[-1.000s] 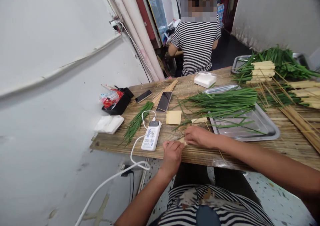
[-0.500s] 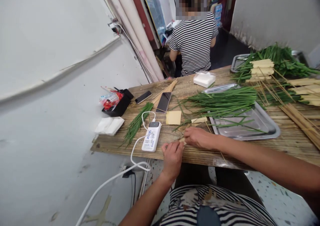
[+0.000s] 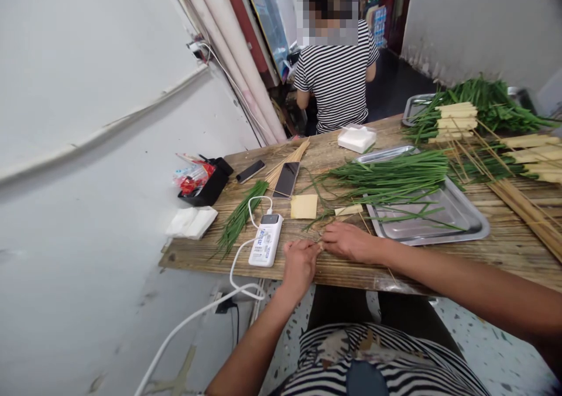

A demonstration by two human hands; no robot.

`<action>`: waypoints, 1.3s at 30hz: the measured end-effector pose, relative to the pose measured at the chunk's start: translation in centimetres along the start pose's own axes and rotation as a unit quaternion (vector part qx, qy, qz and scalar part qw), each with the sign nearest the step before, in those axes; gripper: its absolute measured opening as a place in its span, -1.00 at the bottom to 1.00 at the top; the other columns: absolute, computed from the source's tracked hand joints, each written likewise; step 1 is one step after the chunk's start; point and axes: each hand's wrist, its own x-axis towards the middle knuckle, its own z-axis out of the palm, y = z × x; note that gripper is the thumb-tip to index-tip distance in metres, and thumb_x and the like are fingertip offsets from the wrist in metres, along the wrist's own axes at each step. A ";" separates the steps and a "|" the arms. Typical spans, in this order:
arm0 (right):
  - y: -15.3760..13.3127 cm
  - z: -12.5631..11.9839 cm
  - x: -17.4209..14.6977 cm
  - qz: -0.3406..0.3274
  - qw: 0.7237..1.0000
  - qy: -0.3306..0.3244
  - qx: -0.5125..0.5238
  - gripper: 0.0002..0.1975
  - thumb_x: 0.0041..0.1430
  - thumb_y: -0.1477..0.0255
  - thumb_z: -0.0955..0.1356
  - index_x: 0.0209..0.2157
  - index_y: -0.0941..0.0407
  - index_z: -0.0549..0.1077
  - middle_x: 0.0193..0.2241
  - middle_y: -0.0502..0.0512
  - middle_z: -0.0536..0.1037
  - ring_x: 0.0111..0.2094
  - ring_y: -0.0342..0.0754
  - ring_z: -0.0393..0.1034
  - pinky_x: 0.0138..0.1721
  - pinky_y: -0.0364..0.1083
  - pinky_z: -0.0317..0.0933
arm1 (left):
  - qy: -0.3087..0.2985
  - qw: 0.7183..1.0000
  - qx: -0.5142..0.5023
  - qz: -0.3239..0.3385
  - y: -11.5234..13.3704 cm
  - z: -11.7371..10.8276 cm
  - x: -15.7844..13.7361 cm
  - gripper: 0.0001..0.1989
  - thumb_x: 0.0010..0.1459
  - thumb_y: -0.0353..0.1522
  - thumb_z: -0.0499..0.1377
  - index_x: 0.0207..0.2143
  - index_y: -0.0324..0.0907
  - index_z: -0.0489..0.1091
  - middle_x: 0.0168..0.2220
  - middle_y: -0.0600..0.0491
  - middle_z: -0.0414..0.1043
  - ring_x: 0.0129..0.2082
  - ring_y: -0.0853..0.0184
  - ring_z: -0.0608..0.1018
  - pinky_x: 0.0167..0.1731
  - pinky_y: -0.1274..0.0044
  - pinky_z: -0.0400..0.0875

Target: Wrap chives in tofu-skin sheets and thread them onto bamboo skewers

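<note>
My left hand and my right hand meet low over the front of the wooden table. Between their closed fingers is a small beige tofu-skin roll, nearly all of it hidden by the fingertips. Just beyond the hands lies a finished-looking tofu-skin roll, with a thin bamboo skewer beside it. A flat square tofu sheet rests to its left. Long green chives are heaped over a metal tray right of my hands.
A white power bank with a cable, a phone and a smaller chive bunch lie left. Skewered tofu rolls and bundled bamboo sticks occupy the right. A person in a striped shirt is beyond the table.
My fingers have drawn closer together, and less of the beige roll shows between them. My left hand has shifted slightly upward. The things on the table stay in place.
</note>
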 end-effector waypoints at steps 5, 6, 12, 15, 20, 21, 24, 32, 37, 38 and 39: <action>0.5 -0.2 0.4 0.012 1.000 -0.012 0.011 -0.70 0.32 0.39 0.18 -0.37 0.14 0.48 -0.42 0.08 0.44 -0.33 -0.06 0.15 -0.29 -0.07 -0.06 | 0.017 0.999 0.050 0.011 0.1 0.5 -0.6 -0.80 0.26 -0.45 0.04 -0.22 -0.13 0.47 -0.30 0.03 0.49 -0.32 0.30 0.45 -0.26 0.41 0.12; 0.6 -0.3 0.5 0.016 1.000 -0.015 0.015 -0.70 0.31 0.39 0.19 -0.39 0.14 0.48 -0.43 0.08 0.44 -0.33 -0.06 0.15 -0.29 -0.06 -0.06 | 0.031 0.997 0.065 0.021 0.1 0.7 -0.9 -0.79 0.27 -0.45 0.02 -0.17 -0.14 0.44 -0.26 0.01 0.49 -0.30 0.29 0.46 -0.24 0.40 0.13; 0.6 -0.6 1.0 0.042 0.998 -0.032 0.025 -0.70 0.30 0.37 0.20 -0.41 0.12 0.49 -0.40 0.08 0.45 -0.30 -0.05 0.15 -0.29 -0.05 -0.08 | 0.069 0.991 0.090 0.077 -0.4 1.7 -1.3 -0.81 0.30 -0.40 0.01 -0.16 -0.18 0.40 -0.27 -0.01 0.50 -0.27 0.31 0.47 -0.16 0.39 0.19; 0.0 -0.7 0.8 0.063 0.998 -0.025 0.009 -0.70 0.31 0.39 0.18 -0.36 0.14 0.49 -0.35 0.10 0.46 -0.28 -0.04 0.14 -0.25 -0.05 -0.06 | 0.055 0.991 0.084 0.085 -0.8 1.9 -1.0 -0.81 0.29 -0.41 0.01 -0.18 -0.19 0.42 -0.31 0.00 0.50 -0.31 0.32 0.45 -0.24 0.43 0.23; -0.9 -2.5 -1.4 0.283 0.954 0.003 -0.102 -0.71 0.27 0.49 0.18 -0.41 0.20 0.49 -0.38 0.22 0.43 -0.26 0.04 0.14 -0.27 0.00 -0.06 | 0.062 0.993 0.066 0.082 -1.3 2.2 -0.8 -0.80 0.28 -0.41 0.02 -0.19 -0.19 0.44 -0.30 -0.02 0.48 -0.30 0.30 0.43 -0.28 0.45 0.28; -1.0 -3.0 -1.9 0.340 0.932 0.002 -0.126 -0.70 0.24 0.52 0.19 -0.47 0.21 0.48 -0.41 0.25 0.42 -0.26 0.07 0.14 -0.28 0.01 -0.07 | 0.063 0.993 0.058 0.080 -1.3 2.2 -0.9 -0.80 0.28 -0.41 0.02 -0.19 -0.19 0.44 -0.30 -0.03 0.48 -0.30 0.30 0.42 -0.28 0.46 0.28; -1.0 -3.8 -3.1 0.416 0.895 -0.030 -0.157 -0.71 0.16 0.58 0.22 -0.55 0.22 0.49 -0.44 0.32 0.42 -0.25 0.14 0.17 -0.28 0.05 -0.05 | 0.058 0.995 0.037 0.076 -1.3 2.3 -0.8 -0.79 0.28 -0.41 0.01 -0.23 -0.19 0.45 -0.31 -0.03 0.47 -0.32 0.30 0.41 -0.29 0.47 0.29; -0.9 -4.1 -2.6 0.485 0.863 -0.083 -0.118 -0.75 0.14 0.58 0.22 -0.44 0.27 0.51 -0.37 0.37 0.49 -0.23 0.13 0.33 -0.29 0.00 0.08 | 0.059 0.996 0.005 0.068 -1.0 1.6 -0.5 -0.76 0.29 -0.40 -0.01 -0.26 -0.19 0.46 -0.32 -0.02 0.44 -0.32 0.32 0.40 -0.30 0.48 0.28; -2.0 -5.5 -4.0 0.550 0.825 -0.099 -0.087 -0.70 0.25 0.47 0.16 -0.33 0.24 0.48 -0.36 0.29 0.55 -0.35 0.03 0.44 -0.40 -0.10 0.11 | 0.045 0.997 0.017 0.064 -1.0 1.5 -0.3 -0.73 0.30 -0.41 -0.04 -0.30 -0.19 0.45 -0.35 0.00 0.42 -0.36 0.32 0.37 -0.35 0.49 0.25; -2.3 -5.7 -4.5 0.554 0.823 -0.099 -0.081 -0.69 0.26 0.45 0.15 -0.35 0.22 0.48 -0.37 0.27 0.56 -0.36 0.03 0.45 -0.41 -0.10 0.10 | 0.045 0.997 0.015 0.063 -1.1 1.5 -0.3 -0.73 0.29 -0.41 -0.04 -0.30 -0.20 0.45 -0.35 -0.01 0.42 -0.36 0.32 0.37 -0.36 0.50 0.25; -2.8 -5.8 -4.9 0.554 0.824 -0.097 -0.074 -0.68 0.26 0.43 0.14 -0.37 0.20 0.47 -0.38 0.25 0.57 -0.36 0.04 0.46 -0.41 -0.10 0.10 | 0.044 0.997 0.013 0.060 -1.1 1.5 -0.3 -0.73 0.29 -0.41 -0.04 -0.30 -0.20 0.45 -0.36 -0.01 0.42 -0.36 0.31 0.37 -0.36 0.50 0.24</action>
